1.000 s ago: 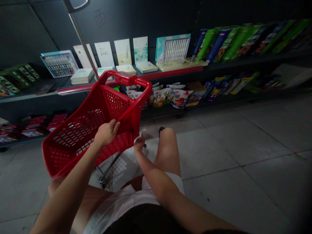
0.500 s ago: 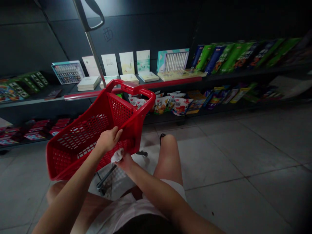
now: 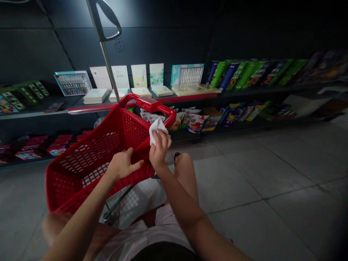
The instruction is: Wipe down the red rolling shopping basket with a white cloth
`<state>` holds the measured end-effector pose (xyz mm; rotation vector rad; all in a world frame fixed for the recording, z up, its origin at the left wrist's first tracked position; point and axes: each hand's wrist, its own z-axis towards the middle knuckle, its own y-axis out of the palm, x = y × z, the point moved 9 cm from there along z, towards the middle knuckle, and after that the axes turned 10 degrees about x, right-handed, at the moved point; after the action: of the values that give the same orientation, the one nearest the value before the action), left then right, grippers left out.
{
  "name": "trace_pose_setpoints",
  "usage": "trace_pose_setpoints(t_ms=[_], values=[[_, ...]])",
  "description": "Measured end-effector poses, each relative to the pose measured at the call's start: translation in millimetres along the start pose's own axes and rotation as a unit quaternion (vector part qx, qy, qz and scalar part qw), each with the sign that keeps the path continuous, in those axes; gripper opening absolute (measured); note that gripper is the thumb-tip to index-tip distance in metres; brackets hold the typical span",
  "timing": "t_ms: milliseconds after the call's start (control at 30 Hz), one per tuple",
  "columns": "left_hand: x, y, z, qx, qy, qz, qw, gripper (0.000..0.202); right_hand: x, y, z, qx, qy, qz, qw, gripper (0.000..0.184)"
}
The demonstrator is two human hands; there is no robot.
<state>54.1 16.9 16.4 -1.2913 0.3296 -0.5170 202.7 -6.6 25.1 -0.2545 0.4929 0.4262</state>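
Note:
A red plastic shopping cart (image 3: 89, 152) with perforated walls stands in front of my legs, its metal legs and a caster showing underneath. My left hand (image 3: 123, 165) grips its near side rim, fingers over the inside and thumb on the outer wall. A crumpled white cloth (image 3: 157, 127), perhaps a tissue, is in my right hand (image 3: 160, 146), pressed against the cart's side just below the red handle (image 3: 146, 103). Part of that side is hidden behind my right hand.
Behind the cart runs a dark shelf (image 3: 190, 97) with books (image 3: 95, 96), boxed pen sets (image 3: 73, 83) and green and blue snack bags (image 3: 244, 76). White snack bags (image 3: 197, 123) fill the lower shelf. A metal pole with a grey grip (image 3: 104, 21) rises beyond the cart. Grey floor tiles (image 3: 244, 174) lie right.
My right hand has moved up from the cart's lower outer side to the upper side near the handle, carrying the white cloth. My left hand stays on the rim, its thumb now stretched out.

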Motion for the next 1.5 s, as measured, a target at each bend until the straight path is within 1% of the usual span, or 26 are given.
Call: trace_pose_setpoints(t_ms=[33,100,167,200,233,267,367,400,500,533,600,633,667,733,833,900,933,967,1067,1133,1167,1233,1333,1400,1433,1500], values=[[0,0.1,0,0.000,0.001,-0.002,1.000,0.050,-6,9,-18,-0.023,-0.010,-0.001,1.000,0.047],[-3,1.7,-2,-0.007,0.003,-0.001,1.000,0.052,-24,24,-53,-0.084,-0.059,0.015,0.995,0.043],[-5,3.5,-3,-0.017,0.007,0.000,1.000,0.053,-41,29,-73,-0.136,-0.129,0.037,0.982,0.038],[-5,3.3,-4,-0.017,0.011,-0.004,1.000,0.053,-46,28,-75,-0.156,-0.160,0.045,0.974,0.036],[-5,2.0,-5,-0.013,0.014,-0.011,1.000,0.053,-47,25,-70,-0.168,-0.178,0.048,0.968,0.035],[-4,-0.2,-7,-0.004,0.015,-0.018,1.000,0.053,-45,20,-59,-0.169,-0.182,0.041,0.968,0.035],[-3,-5.2,-9,0.008,0.004,-0.022,1.000,0.056,-25,-3,0,-0.121,-0.148,-0.015,0.981,0.037],[-3,-6.0,-10,0.007,-0.001,-0.018,1.000,0.056,-19,-8,20,-0.117,-0.150,-0.032,0.981,0.037],[-1,-6.1,-10,0.000,-0.003,-0.020,1.000,0.053,-6,-7,67,-0.177,-0.215,-0.050,0.959,0.033],[-1,-5.6,-9,-0.001,-0.002,-0.022,1.000,0.052,1,-6,80,-0.187,-0.222,-0.058,0.955,0.032],[-2,-3.8,-8,-0.004,-0.002,-0.021,1.000,0.050,19,-10,106,-0.170,-0.190,-0.085,0.963,0.035],[-3,-2.8,-8,-0.004,-0.004,-0.017,1.000,0.050,25,-13,113,-0.157,-0.170,-0.097,0.968,0.036],[-4,-1.8,-7,-0.005,-0.007,-0.013,1.000,0.049,26,-14,115,-0.155,-0.162,-0.105,0.969,0.037],[-5,-0.4,-7,-0.006,-0.011,-0.006,1.000,0.047,14,-12,106,-0.187,-0.189,-0.105,0.958,0.034],[-5,-0.4,-8,-0.004,-0.008,-0.005,1.000,0.044,-17,-8,79,-0.272,-0.287,-0.072,0.916,0.030],[-3,-0.8,-10,-0.006,-0.001,-0.007,1.000,0.043,-24,-8,77,-0.318,-0.333,-0.040,0.887,0.030],[-2,-0.9,-11,-0.008,0.003,-0.009,1.000,0.042,-20,-9,84,-0.328,-0.337,-0.034,0.882,0.030],[-1,-0.9,-12,-0.009,0.007,-0.011,1.000,0.042,-12,-9,96,-0.328,-0.329,-0.037,0.885,0.030],[1,-0.2,-18,-0.010,0.018,-0.020,1.000,0.041,21,-12,138,-0.311,-0.269,-0.063,0.909,0.036],[1,0.6,-23,-0.009,0.025,-0.027,0.999,0.041,30,-17,150,-0.323,-0.250,-0.056,0.911,0.041],[1,0.9,-26,-0.009,0.030,-0.033,0.999,0.041,28,-21,149,-0.341,-0.253,-0.045,0.905,0.043],[0,0.5,-33,-0.010,0.041,-0.049,0.998,0.042,15,-32,140,-0.385,-0.271,-0.024,0.882,0.044],[-4,-3.3,-44,-0.017,0.053,-0.087,0.995,0.041,-13,-48,120,-0.467,-0.311,0.006,0.828,0.041],[-10,-7.2,-51,-0.023,0.056,-0.114,0.992,0.041,-23,-52,112,-0.510,-0.323,0.026,0.797,0.040],[-13,-9.2,-54,-0.026,0.057,-0.128,0.990,0.040,-25,-51,112,-0.517,-0.322,0.033,0.793,0.041],[-21,-13.3,-59,-0.026,0.062,-0.150,0.986,0.039,-24,-48,117,-0.495,-0.310,0.032,0.811,0.042]])
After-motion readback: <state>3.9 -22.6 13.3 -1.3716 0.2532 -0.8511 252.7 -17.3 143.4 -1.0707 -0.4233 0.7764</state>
